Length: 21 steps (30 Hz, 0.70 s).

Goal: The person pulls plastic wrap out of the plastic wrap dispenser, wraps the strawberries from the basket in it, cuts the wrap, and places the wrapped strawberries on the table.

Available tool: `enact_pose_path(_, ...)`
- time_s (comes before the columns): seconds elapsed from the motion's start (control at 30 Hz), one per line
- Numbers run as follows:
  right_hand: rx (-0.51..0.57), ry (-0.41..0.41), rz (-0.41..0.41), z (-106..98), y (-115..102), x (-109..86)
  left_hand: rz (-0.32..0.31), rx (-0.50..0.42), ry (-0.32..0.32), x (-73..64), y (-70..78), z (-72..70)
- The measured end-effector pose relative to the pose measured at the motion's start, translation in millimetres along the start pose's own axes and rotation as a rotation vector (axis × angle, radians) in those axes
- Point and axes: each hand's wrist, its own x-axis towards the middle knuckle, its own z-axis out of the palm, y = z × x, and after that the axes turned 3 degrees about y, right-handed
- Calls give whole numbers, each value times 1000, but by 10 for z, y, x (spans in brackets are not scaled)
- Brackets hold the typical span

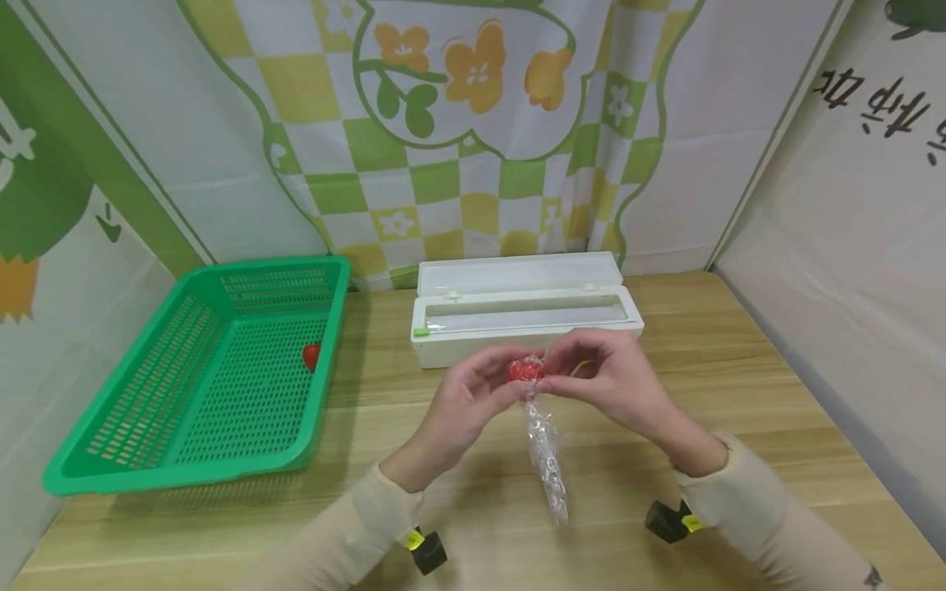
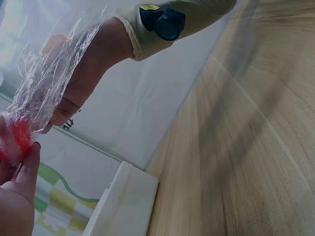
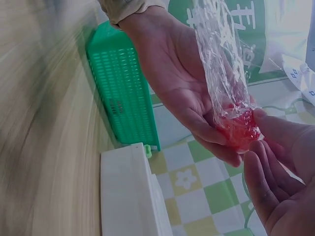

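A small red fruit is wrapped in clear cling film, held up between both hands above the table. My left hand grips it from the left with thumb and fingers. From the other side my right hand pinches the wrapped fruit with thumb and fingertips, as the right wrist view also shows. A long twisted tail of cling film hangs from it toward the table's near side. The film looks crinkled and gathered tight just below the fruit.
At the left stands a green plastic basket with another red piece inside by its right wall. Behind the hands, a white cling film dispenser box has its lid raised. Patterned cloth hangs along the table's back.
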Motion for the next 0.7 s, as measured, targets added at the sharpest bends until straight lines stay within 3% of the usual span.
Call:
enact_pose_path(0.27, 17, 55, -64, 14, 18, -8, 12, 19, 39, -8, 4, -7)
enact_pose_path(0.5, 14, 19, -140, 31, 60, -17, -33, -6, 99, -3, 23, -6)
enact_pose_path(0.7, 96, -20, -69, 22, 90, -10, -68, 3, 94, -4, 35, -44)
